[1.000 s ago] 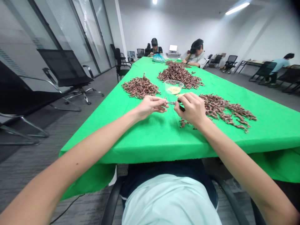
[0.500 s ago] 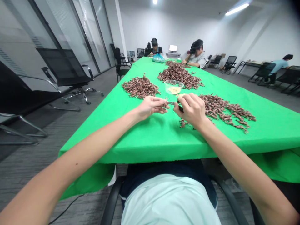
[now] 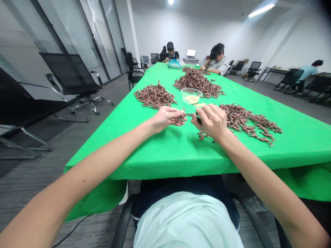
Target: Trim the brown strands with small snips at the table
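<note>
My left hand (image 3: 167, 117) pinches a small brown sprig (image 3: 183, 113) between thumb and fingertips, above the green cloth (image 3: 165, 153). My right hand (image 3: 210, 120) grips a slim metal tool (image 3: 190, 114) with a dark handle, possibly tweezers or small scissors. Its metal tip reaches towards the sprig, and the fingers hide most of the handle. A heap of dried brown sprigs (image 3: 245, 120) lies just beyond my right hand, and another (image 3: 155, 96) lies beyond my left. A clear plastic bowl (image 3: 191, 94) holding yellowish bits stands ahead of my hands.
A third brown heap (image 3: 198, 86) lies farther along the table. Two co-workers (image 3: 217, 58) sit at the far end beside a blue plastic bag (image 3: 174, 64). Black mesh chairs (image 3: 69, 77) stand to the left, and the table's near edge is below my arms.
My right hand's fingers have shifted slightly on the tool, and the hand sits a little lower. The camera view has tilted slightly. The heaps and bowl have not moved.
</note>
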A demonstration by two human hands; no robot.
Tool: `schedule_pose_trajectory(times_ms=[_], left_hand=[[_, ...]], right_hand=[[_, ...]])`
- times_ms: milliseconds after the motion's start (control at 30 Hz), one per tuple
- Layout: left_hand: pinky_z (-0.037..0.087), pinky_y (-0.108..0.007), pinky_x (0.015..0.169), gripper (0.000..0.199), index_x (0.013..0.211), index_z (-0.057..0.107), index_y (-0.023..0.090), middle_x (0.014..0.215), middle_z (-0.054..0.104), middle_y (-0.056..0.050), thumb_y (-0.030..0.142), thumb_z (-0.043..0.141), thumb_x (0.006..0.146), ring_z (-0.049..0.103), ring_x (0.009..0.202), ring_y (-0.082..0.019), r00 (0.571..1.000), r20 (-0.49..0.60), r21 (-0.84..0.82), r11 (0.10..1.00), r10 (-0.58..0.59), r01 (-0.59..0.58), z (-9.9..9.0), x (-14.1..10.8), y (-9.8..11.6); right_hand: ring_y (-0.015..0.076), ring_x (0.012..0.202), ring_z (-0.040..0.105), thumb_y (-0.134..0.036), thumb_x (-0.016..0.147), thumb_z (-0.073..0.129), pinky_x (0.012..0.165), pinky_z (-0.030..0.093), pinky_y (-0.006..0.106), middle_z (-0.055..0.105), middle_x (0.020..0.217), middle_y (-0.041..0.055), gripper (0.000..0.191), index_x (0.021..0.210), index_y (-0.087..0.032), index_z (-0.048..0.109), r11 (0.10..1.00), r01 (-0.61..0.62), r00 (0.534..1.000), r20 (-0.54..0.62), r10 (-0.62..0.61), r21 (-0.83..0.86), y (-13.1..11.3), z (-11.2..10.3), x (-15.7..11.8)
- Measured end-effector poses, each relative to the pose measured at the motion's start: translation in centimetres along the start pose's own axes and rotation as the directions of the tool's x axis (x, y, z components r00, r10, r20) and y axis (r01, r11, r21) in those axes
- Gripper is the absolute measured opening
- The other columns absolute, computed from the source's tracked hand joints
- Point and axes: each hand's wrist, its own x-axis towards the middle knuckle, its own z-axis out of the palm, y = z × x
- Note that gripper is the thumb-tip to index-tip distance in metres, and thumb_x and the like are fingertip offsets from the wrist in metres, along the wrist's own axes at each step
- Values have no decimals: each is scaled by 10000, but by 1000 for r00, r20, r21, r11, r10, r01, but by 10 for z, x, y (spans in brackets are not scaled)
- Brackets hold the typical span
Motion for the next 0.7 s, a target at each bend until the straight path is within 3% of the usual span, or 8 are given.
schedule_pose_trajectory(times_ms=[133,267,367,433,500,567,633,700], left_hand=[[606,-248,679,388,891,807,115,891,798,-127,455,888,722,728,677,-143,999,-9,83,996,44,-43,2,-2,3],[631,-281,706,421,883,818,112,825,794,-125,492,882,714,748,693,-179,994,15,224,968,112,-113,0,-4,7],[643,-296,717,426,901,825,111,835,797,-136,497,871,728,761,716,-201,989,54,272,951,137,-146,-2,-6,11],[647,-305,730,437,924,827,112,852,799,-146,506,860,739,770,744,-215,987,72,293,943,142,-157,-3,-7,13],[649,-314,743,450,946,828,113,876,801,-153,515,854,744,775,768,-226,987,82,306,940,135,-154,-3,-8,14],[647,-316,754,452,970,825,118,926,803,-156,507,858,744,777,787,-225,988,74,287,946,137,-153,-2,-7,14],[642,-311,765,441,979,820,121,978,802,-157,493,862,746,776,797,-214,988,51,234,960,147,-155,0,-6,13],[634,-310,785,430,968,813,117,1018,798,-161,485,862,751,774,805,-203,989,19,168,975,147,-148,0,-3,10]], right_hand=[[176,648,506,-340,962,490,623,341,326,600,656,48,309,709,-207,608,988,-127,989,87,120,83,-4,1,-1],[140,562,479,-322,899,517,583,318,307,606,610,37,309,637,-189,613,877,-392,913,236,334,276,-11,0,5],[94,467,360,-313,866,539,545,283,296,491,480,1,386,502,-183,534,690,-593,797,426,429,414,-12,-6,14],[81,435,332,-293,838,547,509,262,285,434,427,-14,390,466,-175,532,523,-732,671,592,446,436,-9,-10,20],[86,423,377,-288,810,557,484,286,271,486,431,-5,333,508,-158,612,351,-838,540,732,415,419,-4,-13,23],[94,424,422,-312,811,556,467,316,262,561,471,17,312,577,-144,676,225,-887,460,815,353,403,1,-14,25],[97,431,442,-337,827,550,464,332,259,598,506,29,320,615,-143,692,175,-888,460,826,326,426,3,-13,26],[96,442,439,-335,842,540,475,330,260,582,509,19,325,601,-156,662,216,-851,525,759,386,479,4,-10,26]])
